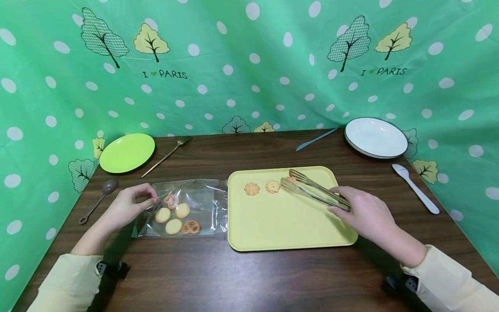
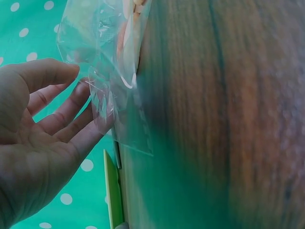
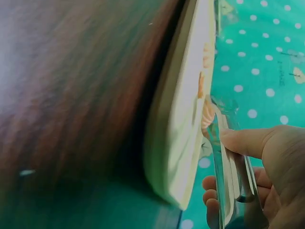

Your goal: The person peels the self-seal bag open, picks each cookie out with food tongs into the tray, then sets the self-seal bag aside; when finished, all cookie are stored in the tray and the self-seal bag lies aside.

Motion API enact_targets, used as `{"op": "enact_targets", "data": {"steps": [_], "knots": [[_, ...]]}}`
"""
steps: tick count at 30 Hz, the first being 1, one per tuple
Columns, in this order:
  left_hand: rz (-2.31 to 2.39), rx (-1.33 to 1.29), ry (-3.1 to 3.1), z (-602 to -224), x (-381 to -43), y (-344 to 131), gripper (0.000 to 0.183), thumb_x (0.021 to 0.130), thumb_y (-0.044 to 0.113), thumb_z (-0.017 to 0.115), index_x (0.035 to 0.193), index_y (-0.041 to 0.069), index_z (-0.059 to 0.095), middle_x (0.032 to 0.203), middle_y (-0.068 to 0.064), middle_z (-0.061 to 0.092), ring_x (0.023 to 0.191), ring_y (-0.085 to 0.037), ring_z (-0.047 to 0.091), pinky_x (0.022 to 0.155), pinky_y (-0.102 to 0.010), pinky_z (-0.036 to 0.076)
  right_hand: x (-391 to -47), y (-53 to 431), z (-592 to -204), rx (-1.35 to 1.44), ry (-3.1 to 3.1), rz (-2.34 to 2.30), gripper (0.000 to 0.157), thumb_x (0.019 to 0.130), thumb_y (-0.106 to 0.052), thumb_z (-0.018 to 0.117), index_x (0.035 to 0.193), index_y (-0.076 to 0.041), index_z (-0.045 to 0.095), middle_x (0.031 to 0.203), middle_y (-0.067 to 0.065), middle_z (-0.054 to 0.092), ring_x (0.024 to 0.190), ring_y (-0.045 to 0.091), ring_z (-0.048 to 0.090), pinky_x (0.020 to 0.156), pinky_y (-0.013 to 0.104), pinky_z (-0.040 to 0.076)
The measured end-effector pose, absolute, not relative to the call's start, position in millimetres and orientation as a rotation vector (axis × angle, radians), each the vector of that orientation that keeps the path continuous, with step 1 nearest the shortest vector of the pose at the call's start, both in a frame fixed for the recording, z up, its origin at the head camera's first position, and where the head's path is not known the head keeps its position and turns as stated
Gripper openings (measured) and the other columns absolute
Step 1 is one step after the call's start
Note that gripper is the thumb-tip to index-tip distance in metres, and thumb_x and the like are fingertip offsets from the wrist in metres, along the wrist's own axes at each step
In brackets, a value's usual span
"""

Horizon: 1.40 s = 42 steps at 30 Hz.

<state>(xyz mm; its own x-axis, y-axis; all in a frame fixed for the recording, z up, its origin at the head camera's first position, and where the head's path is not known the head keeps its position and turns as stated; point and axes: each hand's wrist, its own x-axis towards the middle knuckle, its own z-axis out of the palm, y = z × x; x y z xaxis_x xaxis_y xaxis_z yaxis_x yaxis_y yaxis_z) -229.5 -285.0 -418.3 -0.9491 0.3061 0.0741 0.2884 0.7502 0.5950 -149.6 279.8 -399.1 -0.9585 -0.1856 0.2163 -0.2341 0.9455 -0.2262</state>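
My left hand (image 1: 130, 203) pinches the left edge of a clear plastic bag (image 1: 206, 206) lying on the table. Inside the bag are several round cookies (image 1: 173, 226) and pretzel-shaped ones (image 1: 191, 227). In the left wrist view, film from the bag (image 2: 102, 100) hangs by the fingertips. With thumb and fingers, my right hand (image 1: 366, 212) grips metal tongs (image 1: 317, 190) above a yellow tray (image 1: 273, 234). The tongs' tips are around a cookie (image 1: 291, 179), partly hidden by them, at the tray's far side. Left of it on the tray lie a ring-like cookie (image 1: 272, 186) and a flower-shaped cookie (image 1: 251, 189).
Behind the bag are a green plate (image 1: 127, 152) and a fork (image 1: 167, 156); a brown spoon (image 1: 103, 195) lies to the left. At the back right are a blue knife (image 1: 316, 139), a white dish (image 1: 376, 137) and a white knife (image 1: 416, 189). A green polka-dot cloth (image 1: 249, 65) hangs behind.
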Motion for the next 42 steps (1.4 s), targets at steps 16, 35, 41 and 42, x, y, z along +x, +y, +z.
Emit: {"op": "enact_targets", "data": {"steps": [16, 35, 41, 42], "knots": [[0.997, 0.465, 2.902, -418, -229, -287, 0.007, 0.09, 0.019, 0.066, 0.09, 0.014, 0.063, 0.092, -0.002, 0.065, 0.096, -0.015, 0.06, 0.077, -0.026, 0.048, -161, 246, -390, 0.492, -2.881, 0.449, 0.046, 0.078, -0.036, 0.076, 0.116, -0.013, 0.064, 0.105, 0.005, 0.069, 0.064, 0.012, 0.056, 0.055, 0.035, 0.044], [1.026, 0.485, 2.912, -421, -228, -289, 0.006, 0.089, 0.019, 0.067, 0.09, 0.015, 0.063, 0.089, 0.001, 0.065, 0.095, -0.015, 0.061, 0.076, -0.024, 0.047, -201, 118, -401, 0.932, -2.911, 0.401, 0.041, 0.082, -0.038, 0.072, 0.117, -0.02, 0.064, 0.116, -0.003, 0.067, 0.101, 0.019, 0.065, 0.076, 0.039, 0.052], [1.046, 0.479, 2.902, -420, -227, -287, 0.008, 0.089, 0.019, 0.067, 0.091, 0.012, 0.063, 0.09, 0.001, 0.064, 0.094, -0.015, 0.06, 0.076, -0.023, 0.047, -210, 89, -403, 1.019, -2.925, 0.43, 0.048, 0.082, -0.044, 0.07, 0.121, -0.019, 0.062, 0.12, -0.001, 0.065, 0.109, 0.019, 0.061, 0.083, 0.039, 0.051], [1.047, 0.476, 2.9, -420, -226, -287, 0.007, 0.089, 0.018, 0.067, 0.091, 0.012, 0.063, 0.09, 0.001, 0.064, 0.095, -0.015, 0.06, 0.076, -0.023, 0.046, -211, 85, -404, 1.027, -2.929, 0.429, 0.049, 0.082, -0.044, 0.07, 0.122, -0.018, 0.062, 0.121, -0.001, 0.064, 0.11, 0.019, 0.061, 0.084, 0.039, 0.051]]}}
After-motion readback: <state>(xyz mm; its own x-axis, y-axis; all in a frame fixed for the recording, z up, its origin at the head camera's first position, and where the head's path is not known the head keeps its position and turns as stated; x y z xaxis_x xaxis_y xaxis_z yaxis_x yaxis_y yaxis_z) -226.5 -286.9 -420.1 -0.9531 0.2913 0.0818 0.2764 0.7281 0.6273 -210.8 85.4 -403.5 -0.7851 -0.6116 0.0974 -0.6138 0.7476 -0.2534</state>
